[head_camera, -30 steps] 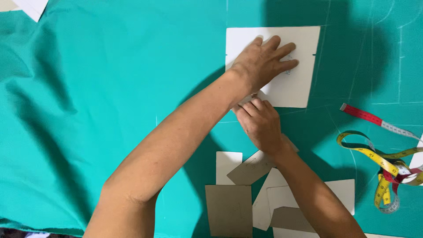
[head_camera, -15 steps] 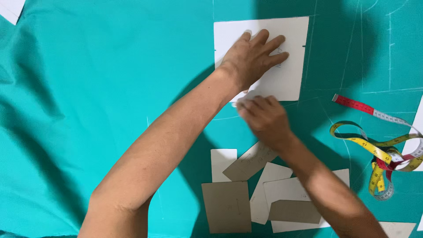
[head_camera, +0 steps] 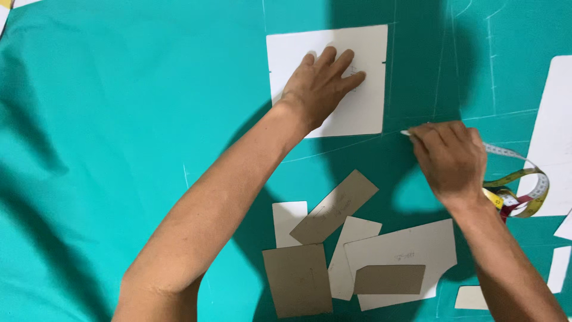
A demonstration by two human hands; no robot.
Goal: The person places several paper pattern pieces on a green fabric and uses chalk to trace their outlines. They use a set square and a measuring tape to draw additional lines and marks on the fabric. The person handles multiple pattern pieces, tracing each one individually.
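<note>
Left hand (head_camera: 322, 86) is lying flat, fingers spread, pinning the white square card pattern piece (head_camera: 333, 77) on the teal cloth (head_camera: 119, 119). Right hand (head_camera: 450, 158) is pinching a small white chalk sliver (head_camera: 406, 133) just off the card's lower-right corner — tip pointing left, nearest that right edge.

Teal fabric (head_camera: 119, 119), white card (head_camera: 363, 107)

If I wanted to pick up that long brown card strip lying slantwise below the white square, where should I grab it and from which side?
Probably take the brown strip by its upper right end, coming from the right. That end lies on bare green cloth, so fingers can slip under its edge. Its lower left end overlaps a white card in the pile.
</note>
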